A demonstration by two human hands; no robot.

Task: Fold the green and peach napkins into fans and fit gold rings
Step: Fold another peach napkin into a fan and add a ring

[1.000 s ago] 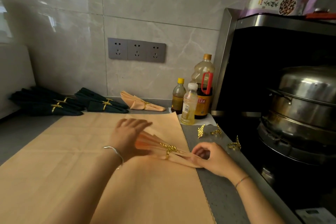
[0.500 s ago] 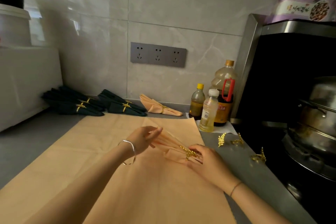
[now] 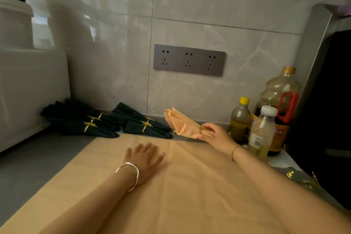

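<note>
A: Peach fan napkin (image 3: 181, 125), pleats flaring leftward, pinched at its gold ring (image 3: 201, 129) between thumb and fingers of the right hand (image 3: 212, 136). Low over the grey counter (image 3: 38, 161), well beyond the left hand. Touching down or not: impossible to tell.

B: And the left hand (image 3: 144, 157)?

A: Flat, palm down, fingers straight and slightly apart, gripping nothing. Resting on the unfolded peach napkin (image 3: 190, 195), nearer than the fan.

B: Best way to finish the set-down?

A: Probably this: keep the pinch on the ring until flat on the counter, then release gently to avoid loosening the pleats. Steer clear of the bottles just right of the right hand. Aim for the gap between that hand and the green fans.

B: Counts?

A: Peach fans: one for certain, possibly a second beneath, layers too close to separate. Dark green fan napkins (image 3: 133, 126): two clusters left of the right hand, beyond the left fingertips. Five gold bands glinting, so seemingly five fans, though overlapping. Loose gold rings (image 3: 289, 174): two or three, blurred, right of the right forearm. Bottles: three, namely a small yellow-capped bottle (image 3: 239, 119), a large oil bottle (image 3: 279, 93) and a white-capped clear bottle (image 3: 263, 133). Sockets: three in one socket panel (image 3: 189, 60), above both hands.
</note>
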